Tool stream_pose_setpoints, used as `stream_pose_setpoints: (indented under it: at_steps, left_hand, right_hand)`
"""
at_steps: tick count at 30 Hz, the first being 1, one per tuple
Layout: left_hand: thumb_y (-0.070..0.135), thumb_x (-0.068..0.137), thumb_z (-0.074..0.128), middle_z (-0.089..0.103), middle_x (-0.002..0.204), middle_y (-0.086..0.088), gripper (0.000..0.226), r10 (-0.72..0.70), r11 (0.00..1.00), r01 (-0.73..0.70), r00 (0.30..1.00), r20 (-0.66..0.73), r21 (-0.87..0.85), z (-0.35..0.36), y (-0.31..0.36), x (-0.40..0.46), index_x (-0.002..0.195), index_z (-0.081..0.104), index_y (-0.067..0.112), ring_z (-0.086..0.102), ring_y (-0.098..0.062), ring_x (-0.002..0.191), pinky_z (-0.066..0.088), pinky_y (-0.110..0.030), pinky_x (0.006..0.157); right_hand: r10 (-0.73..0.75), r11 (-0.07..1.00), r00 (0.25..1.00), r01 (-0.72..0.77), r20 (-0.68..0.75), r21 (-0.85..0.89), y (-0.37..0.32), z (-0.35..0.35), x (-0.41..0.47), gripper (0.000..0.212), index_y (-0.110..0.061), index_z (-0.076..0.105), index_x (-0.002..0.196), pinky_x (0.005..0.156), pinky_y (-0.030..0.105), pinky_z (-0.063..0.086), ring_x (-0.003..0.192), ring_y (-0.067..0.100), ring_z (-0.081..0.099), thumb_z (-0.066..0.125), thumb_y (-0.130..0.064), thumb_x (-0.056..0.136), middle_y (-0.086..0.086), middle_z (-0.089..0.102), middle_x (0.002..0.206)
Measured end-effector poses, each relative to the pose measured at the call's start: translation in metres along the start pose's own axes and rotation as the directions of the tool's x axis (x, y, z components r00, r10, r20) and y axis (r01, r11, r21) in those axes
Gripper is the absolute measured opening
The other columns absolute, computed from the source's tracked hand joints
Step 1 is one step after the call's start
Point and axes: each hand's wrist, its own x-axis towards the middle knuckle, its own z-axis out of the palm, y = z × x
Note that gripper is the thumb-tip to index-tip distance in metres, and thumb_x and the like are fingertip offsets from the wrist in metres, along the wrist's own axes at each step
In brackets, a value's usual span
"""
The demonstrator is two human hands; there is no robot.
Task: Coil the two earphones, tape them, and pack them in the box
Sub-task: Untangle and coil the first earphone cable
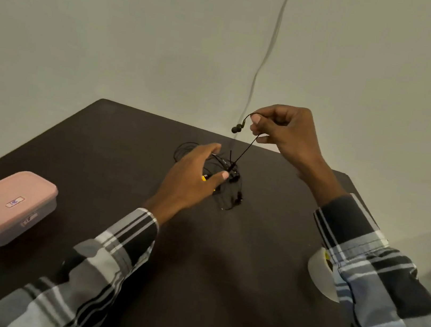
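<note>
A tangle of black earphone cables (228, 193) lies on the dark table (222, 262), with a small yellow part showing by my left thumb. My right hand (285, 137) is raised above the pile and pinches one cable near its end, so a black earbud (235, 129) dangles from my fingers and the cord runs taut down to the tangle. My left hand (192, 176) hovers over the left side of the pile with fingers spread and relaxed, holding nothing. A pink box (4, 206) with its lid closed sits at the table's left edge.
A roll of white tape (322, 274) lies near the table's right edge, partly hidden by my right sleeve. A pale wall stands behind the table, with a grey cable (267, 50) hanging down it. The table's far edge runs just behind the earphones.
</note>
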Motion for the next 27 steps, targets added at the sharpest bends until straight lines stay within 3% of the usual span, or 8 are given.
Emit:
stream_pose_setpoints:
  at_steps: [4,9,11,13,15,18,23,27]
  left_hand:
    - [0.036,0.092,0.063,0.064,0.125,0.009,0.049,0.048,0.998,-0.043,0.992,0.116,-0.047,0.003,0.031,0.014,0.138,0.049,0.025,0.058,-0.009,0.116,0.047,-0.034,0.099]
    - [0.026,0.095,0.061,0.075,0.089,0.003,0.017,0.024,0.995,-0.003,0.980,0.199,-0.104,-0.008,0.035,0.016,0.103,0.072,0.016,0.071,-0.013,0.085,0.055,-0.037,0.084]
    - [0.028,0.094,0.062,0.074,0.081,0.003,0.017,0.009,0.997,0.009,0.975,0.223,-0.079,-0.015,0.028,0.013,0.096,0.074,0.016,0.070,-0.016,0.078,0.054,-0.037,0.075]
    - [0.027,0.094,0.064,0.072,0.075,0.003,0.017,0.016,1.000,-0.012,0.972,0.234,-0.021,-0.022,0.016,0.009,0.092,0.075,0.013,0.064,-0.004,0.066,0.048,-0.025,0.063]
    - [0.023,0.093,0.065,0.070,0.071,0.000,0.017,0.001,0.998,0.014,0.970,0.243,-0.060,-0.029,0.006,0.003,0.092,0.075,0.009,0.060,0.000,0.060,0.049,-0.022,0.062]
    - [0.020,0.093,0.065,0.067,0.066,-0.004,0.014,-0.013,0.979,0.060,0.972,0.233,-0.194,-0.039,0.002,-0.004,0.095,0.075,0.009,0.063,-0.010,0.061,0.054,-0.028,0.068]
    - [0.024,0.095,0.063,0.057,0.070,-0.015,0.021,-0.004,0.966,0.072,0.964,0.264,-0.249,-0.048,0.017,-0.004,0.106,0.073,0.011,0.055,-0.018,0.063,0.052,-0.032,0.064]
    - [0.028,0.095,0.061,0.050,0.062,0.000,0.016,-0.018,0.951,0.120,0.941,0.339,-0.285,-0.048,0.028,0.000,0.104,0.074,0.022,0.054,-0.004,0.059,0.059,-0.034,0.066]
  right_hand:
    - [-0.018,0.995,1.000,0.018,-0.004,0.094,-0.021,-0.006,-0.019,0.014,-0.001,0.074,0.099,0.075,0.036,0.062,0.077,0.018,0.072,0.070,-0.014,0.092,0.007,0.074,0.079]
    - [0.017,0.975,0.994,0.007,-0.107,0.223,-0.027,-0.024,-0.041,0.016,-0.002,0.073,0.104,0.076,0.038,0.062,0.078,0.021,0.071,0.068,-0.013,0.093,0.009,0.073,0.081]
    - [0.077,0.955,0.983,-0.025,-0.167,0.295,-0.021,-0.032,-0.050,0.016,-0.003,0.072,0.106,0.076,0.037,0.062,0.078,0.020,0.070,0.068,-0.012,0.094,0.009,0.072,0.081]
    - [0.154,0.930,0.966,-0.070,-0.209,0.360,-0.012,-0.036,-0.057,0.017,-0.005,0.071,0.109,0.077,0.036,0.062,0.080,0.019,0.070,0.067,-0.011,0.093,0.007,0.072,0.082]
    - [0.235,0.903,0.945,-0.125,-0.228,0.410,-0.001,-0.039,-0.066,0.022,-0.006,0.068,0.115,0.078,0.035,0.061,0.082,0.018,0.070,0.065,-0.007,0.093,0.007,0.073,0.085]
    - [0.371,0.852,0.906,-0.245,-0.204,0.463,0.021,-0.033,-0.078,0.034,-0.005,0.062,0.122,0.076,0.035,0.061,0.079,0.017,0.069,0.065,-0.001,0.089,0.008,0.073,0.088]
    - [0.517,0.846,0.853,-0.496,-0.076,0.195,0.054,-0.013,-0.097,0.034,0.000,0.061,0.121,0.066,0.031,0.060,0.075,0.021,0.064,0.068,0.000,0.088,0.014,0.072,0.090]
    - [0.413,0.862,0.908,-0.414,-0.068,-0.293,0.068,-0.007,-0.097,0.022,-0.009,0.071,0.108,0.079,0.042,0.062,0.079,0.019,0.072,0.072,-0.019,0.089,0.007,0.076,0.092]
